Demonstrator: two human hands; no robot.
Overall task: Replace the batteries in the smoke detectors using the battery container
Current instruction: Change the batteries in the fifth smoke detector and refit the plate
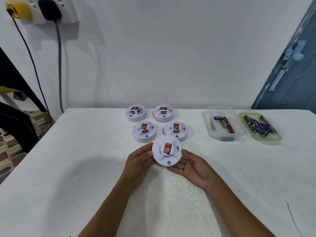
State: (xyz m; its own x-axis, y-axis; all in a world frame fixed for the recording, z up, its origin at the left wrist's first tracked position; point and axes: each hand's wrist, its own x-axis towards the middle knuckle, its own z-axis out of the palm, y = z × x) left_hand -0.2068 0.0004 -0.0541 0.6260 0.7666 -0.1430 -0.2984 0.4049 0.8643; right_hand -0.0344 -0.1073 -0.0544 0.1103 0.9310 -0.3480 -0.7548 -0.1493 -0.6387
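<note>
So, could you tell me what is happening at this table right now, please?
A person holds one smoke detector face up between the left hand and right hand, just above the white table. Four more detectors sit behind it. To the right, a clear container holds a few batteries, and its lid beside it holds more. No detector looks opened yet.

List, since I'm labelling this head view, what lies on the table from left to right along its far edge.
Far-left smoke detector → far-right smoke detector → clear battery container → green-rimmed lid holding batteries.
</note>
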